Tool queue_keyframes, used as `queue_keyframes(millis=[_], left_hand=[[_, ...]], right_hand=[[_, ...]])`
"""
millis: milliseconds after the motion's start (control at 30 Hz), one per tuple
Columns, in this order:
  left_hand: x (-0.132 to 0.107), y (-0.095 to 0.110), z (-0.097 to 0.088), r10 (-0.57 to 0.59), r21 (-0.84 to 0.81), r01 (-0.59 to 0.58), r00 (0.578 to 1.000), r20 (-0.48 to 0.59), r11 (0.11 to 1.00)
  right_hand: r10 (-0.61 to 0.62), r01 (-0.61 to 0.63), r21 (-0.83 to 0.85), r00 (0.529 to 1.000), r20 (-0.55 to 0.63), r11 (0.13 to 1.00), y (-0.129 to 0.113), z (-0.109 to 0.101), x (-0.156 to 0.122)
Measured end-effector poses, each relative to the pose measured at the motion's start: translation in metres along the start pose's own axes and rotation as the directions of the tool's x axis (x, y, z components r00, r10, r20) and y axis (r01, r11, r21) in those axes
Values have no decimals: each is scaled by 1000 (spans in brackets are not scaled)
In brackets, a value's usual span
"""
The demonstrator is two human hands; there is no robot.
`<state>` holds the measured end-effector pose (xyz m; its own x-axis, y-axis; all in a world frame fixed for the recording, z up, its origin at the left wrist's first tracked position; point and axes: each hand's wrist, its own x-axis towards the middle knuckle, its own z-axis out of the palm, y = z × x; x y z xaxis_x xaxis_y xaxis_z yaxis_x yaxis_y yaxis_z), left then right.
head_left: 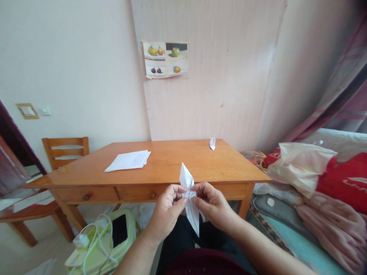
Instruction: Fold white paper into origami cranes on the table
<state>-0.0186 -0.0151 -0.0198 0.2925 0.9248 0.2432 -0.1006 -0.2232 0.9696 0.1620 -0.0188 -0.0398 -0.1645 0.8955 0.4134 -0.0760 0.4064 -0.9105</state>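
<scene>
Both of my hands hold a folded white paper shape (189,198) in front of the table's near edge. It is long and pointed at top and bottom. My left hand (166,211) pinches its middle from the left with thumb and fingers closed. My right hand (211,204) pinches the same middle fold from the right. A small finished folded paper piece (212,142) stands at the far right of the wooden table (172,160). A stack of white printed sheets (129,160) lies left of centre on the table.
A wooden chair (66,151) stands at the table's far left. A pale green stool (106,244) with white cables and a charger sits on the floor, lower left. Red and pink bedding and a plastic bag (298,164) pile up on the right. Fruit pictures (165,59) hang on the wall.
</scene>
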Motion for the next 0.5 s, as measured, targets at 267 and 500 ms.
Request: queue_keyframes(millis=[267, 500], left_hand=[[-1, 6, -3, 96, 217, -86, 995, -39, 972], [1, 10, 0, 242, 413, -197, 968, -59, 889]], right_hand=[[-53, 60, -294, 998, 31, 954, -9, -8, -1], [-126, 129, -474, 991, 38, 871, -11, -8, 0]])
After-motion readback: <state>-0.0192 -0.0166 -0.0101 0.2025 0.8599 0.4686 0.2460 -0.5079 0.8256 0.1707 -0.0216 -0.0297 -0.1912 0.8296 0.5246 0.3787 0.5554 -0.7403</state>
